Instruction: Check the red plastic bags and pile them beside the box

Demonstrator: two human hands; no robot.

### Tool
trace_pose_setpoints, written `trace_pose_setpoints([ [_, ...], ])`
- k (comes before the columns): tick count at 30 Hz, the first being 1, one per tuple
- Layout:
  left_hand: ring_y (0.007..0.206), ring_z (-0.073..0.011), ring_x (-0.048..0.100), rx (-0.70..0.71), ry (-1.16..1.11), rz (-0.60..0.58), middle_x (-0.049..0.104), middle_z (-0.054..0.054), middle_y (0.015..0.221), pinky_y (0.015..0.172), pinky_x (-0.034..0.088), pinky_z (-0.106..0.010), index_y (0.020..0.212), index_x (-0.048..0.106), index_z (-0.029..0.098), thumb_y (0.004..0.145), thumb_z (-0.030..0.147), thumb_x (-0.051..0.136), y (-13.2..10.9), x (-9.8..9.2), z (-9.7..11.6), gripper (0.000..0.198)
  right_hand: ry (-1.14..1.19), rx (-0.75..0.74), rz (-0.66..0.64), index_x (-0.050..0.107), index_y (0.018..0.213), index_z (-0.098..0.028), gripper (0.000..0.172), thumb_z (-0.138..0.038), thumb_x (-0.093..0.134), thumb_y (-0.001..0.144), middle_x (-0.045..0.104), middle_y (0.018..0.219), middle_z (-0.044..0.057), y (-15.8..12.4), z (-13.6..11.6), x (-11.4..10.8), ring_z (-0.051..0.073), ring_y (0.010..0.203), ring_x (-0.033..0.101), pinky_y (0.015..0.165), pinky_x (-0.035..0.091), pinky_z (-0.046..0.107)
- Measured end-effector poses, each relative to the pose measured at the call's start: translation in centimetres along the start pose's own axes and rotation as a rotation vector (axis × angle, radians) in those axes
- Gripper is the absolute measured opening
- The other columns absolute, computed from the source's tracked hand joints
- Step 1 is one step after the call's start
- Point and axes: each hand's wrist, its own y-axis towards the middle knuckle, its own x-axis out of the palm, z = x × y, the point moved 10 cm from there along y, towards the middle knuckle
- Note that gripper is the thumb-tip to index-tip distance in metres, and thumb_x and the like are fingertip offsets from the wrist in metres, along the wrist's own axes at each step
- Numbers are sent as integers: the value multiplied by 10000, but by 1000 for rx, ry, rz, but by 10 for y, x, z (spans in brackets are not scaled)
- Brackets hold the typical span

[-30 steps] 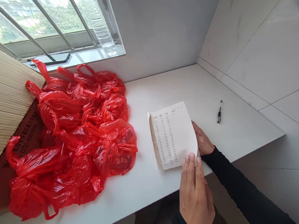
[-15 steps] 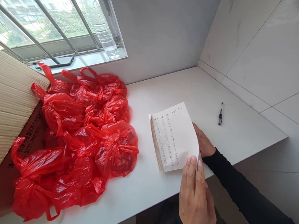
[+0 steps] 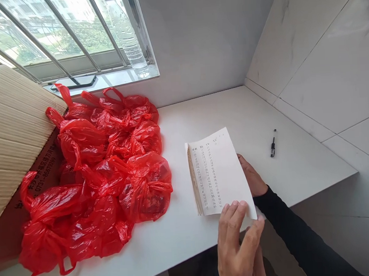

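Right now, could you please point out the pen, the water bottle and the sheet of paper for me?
pen (image 3: 272,146): head view, on its dark cap end.
water bottle (image 3: 132,49): head view, on its ribbed clear body.
sheet of paper (image 3: 219,171): head view, on the blank area right of the written columns.

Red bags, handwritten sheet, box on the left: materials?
Red bags: thin glossy plastic film, translucent and crinkled. Handwritten sheet: matte white paper, bending at the left hand. Box: brown corrugated cardboard, ribbed surface.

A plain packing room: white counter (image 3: 201,112) against tiled walls, barred window (image 3: 56,33), cardboard box (image 3: 12,136), knotted red bags (image 3: 111,167).
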Motion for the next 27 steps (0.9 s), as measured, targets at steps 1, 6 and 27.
trace_pose_setpoints([
  [1,1329,-282,524,8,-25,42,590,-79,1367,1088,487,-484,1145,674,220,853,-97,459,3,-7,-1,481,17,7,-2,522,1236,-326,477,-485,736,841,717,1172,28,0,1,1,278,1050,689,838,581,428],
  [6,1277,-244,542,-232,-112,358,569,-88,1319,1079,450,-431,1169,571,234,898,24,552,22,-62,-48,343,69,47,18,504,1229,-336,469,-444,746,842,697,1215,22,1,5,0,263,994,714,812,599,415],
  [27,1133,-250,654,-968,-610,100,670,-110,1259,973,527,-399,1389,541,261,870,425,700,13,-16,-160,567,40,24,32,493,1261,-362,441,-440,709,884,636,1310,20,-3,1,5,253,1119,659,937,566,416],
])
